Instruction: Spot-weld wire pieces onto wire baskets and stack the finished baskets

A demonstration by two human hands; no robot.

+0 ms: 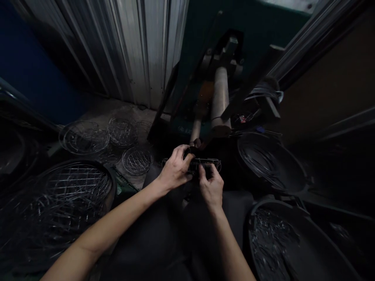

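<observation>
In front of me, below the machine's arm, is a round wire rack (216,160), seen nearly edge-on. My left hand (176,167) is closed on its left side, fingers curled close to the lower metal rod (195,130) of the machine. My right hand (212,186) grips the near right part of the rack between thumb and fingers. It is too dark to tell whether a small wire piece is also pinched there. Above both hands juts a thick pale cylinder (221,95) from the dark green machine (202,23).
A container heaped with wire grids (77,179) stands at left. Round wire racks (137,160) lie on the floor behind it. To my right are a basin with wire rings (259,160) and a basin with small wire pieces (272,238). A corrugated metal wall (137,47) rises behind.
</observation>
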